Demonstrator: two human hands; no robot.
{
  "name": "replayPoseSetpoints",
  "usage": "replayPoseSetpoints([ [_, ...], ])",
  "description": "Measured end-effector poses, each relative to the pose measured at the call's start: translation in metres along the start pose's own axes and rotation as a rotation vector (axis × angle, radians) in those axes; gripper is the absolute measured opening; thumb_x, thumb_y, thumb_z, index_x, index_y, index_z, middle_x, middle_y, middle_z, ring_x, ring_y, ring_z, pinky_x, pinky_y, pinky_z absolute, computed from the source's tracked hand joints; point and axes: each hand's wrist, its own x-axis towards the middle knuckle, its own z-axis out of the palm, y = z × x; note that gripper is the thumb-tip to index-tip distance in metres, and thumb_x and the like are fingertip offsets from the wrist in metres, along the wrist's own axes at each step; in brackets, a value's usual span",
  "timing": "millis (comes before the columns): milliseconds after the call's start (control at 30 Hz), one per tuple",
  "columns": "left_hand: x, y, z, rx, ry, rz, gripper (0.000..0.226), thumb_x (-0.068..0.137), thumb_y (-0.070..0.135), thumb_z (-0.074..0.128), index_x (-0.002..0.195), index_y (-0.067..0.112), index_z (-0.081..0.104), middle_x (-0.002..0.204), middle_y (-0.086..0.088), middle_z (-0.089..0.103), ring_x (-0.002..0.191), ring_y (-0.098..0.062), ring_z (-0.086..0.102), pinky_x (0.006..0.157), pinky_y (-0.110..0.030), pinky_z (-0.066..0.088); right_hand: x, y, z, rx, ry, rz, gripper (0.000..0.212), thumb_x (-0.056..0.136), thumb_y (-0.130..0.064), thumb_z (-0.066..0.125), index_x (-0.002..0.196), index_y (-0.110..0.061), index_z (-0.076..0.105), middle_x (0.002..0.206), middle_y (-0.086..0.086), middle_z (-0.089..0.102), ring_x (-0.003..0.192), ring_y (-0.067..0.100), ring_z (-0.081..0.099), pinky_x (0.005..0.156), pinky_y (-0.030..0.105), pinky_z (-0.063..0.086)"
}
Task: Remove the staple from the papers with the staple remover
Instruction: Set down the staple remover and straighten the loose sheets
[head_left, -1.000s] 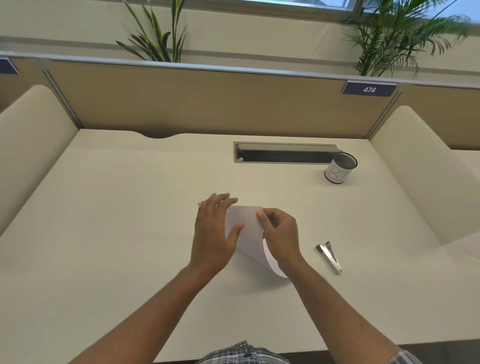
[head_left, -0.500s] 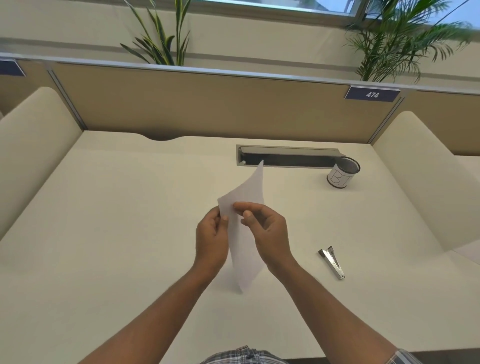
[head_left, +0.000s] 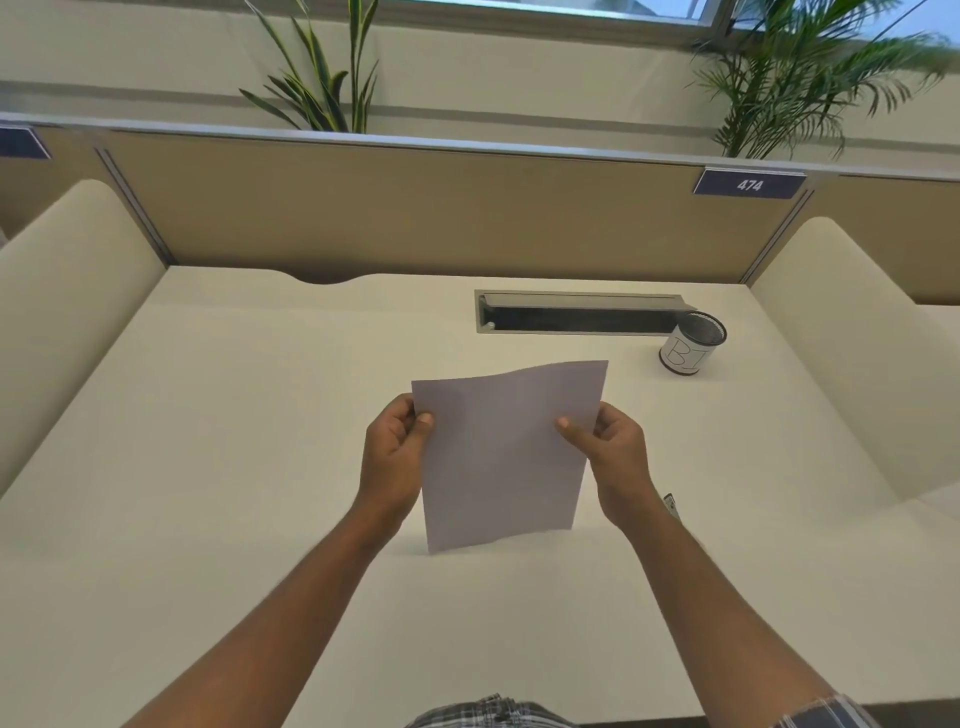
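The white papers (head_left: 506, 452) are held up off the desk, flat side facing me, above the desk's middle. My left hand (head_left: 397, 457) pinches their left edge and my right hand (head_left: 610, 457) pinches their right edge. No staple shows on the side I see. The metal staple remover (head_left: 671, 505) lies on the desk just right of my right wrist, mostly hidden behind it.
A small mesh cup (head_left: 692, 343) with a white label stands at the back right beside a recessed cable slot (head_left: 576, 312). A tan divider (head_left: 415, 208) closes the desk's far edge, and cream side panels (head_left: 67, 291) flank it.
The papers rose from the desk and turned from edge-on to face me. My hands moved apart to opposite edges of the sheets.
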Motion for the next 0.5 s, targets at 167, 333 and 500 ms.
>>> replayPoseSetpoints([
  [167, -0.002, 0.0, 0.0, 0.023, 0.019, 0.114, 0.026, 0.105, 0.003, 0.045, 0.108, 0.021, 0.064, 0.096, 0.015, 0.074, 0.09, -0.005, 0.068, 0.079, -0.018, 0.054, -0.009, 0.006, 0.012, -0.096, 0.095, -0.147, 0.027, 0.092, -0.017, 0.075, 0.117, -0.009, 0.069, 0.108, 0.009, 0.076, 0.094, 0.023, 0.072, 0.078, 0.026, 0.057],
  [333, 0.0, -0.025, 0.001, 0.148, 0.038, 0.112, 0.025, 0.106, 0.005, 0.041, 0.108, 0.021, 0.06, 0.1, -0.001, 0.069, 0.09, -0.017, 0.063, 0.081, -0.029, 0.05, -0.017, 0.029, 0.022, -0.24, 0.113, -0.103, 0.021, 0.098, -0.013, 0.066, 0.119, -0.017, 0.066, 0.109, -0.002, 0.074, 0.1, 0.013, 0.07, 0.077, 0.016, 0.053],
  [500, 0.008, -0.059, 0.001, 0.348, -0.008, -0.024, 0.02, 0.105, 0.006, 0.038, 0.113, 0.015, 0.054, 0.101, 0.0, 0.066, 0.095, -0.019, 0.061, 0.084, -0.042, 0.051, -0.015, 0.051, 0.021, -0.351, 0.125, -0.008, 0.029, 0.1, -0.006, 0.056, 0.128, -0.015, 0.061, 0.114, -0.004, 0.07, 0.107, 0.011, 0.065, 0.08, 0.019, 0.049],
])
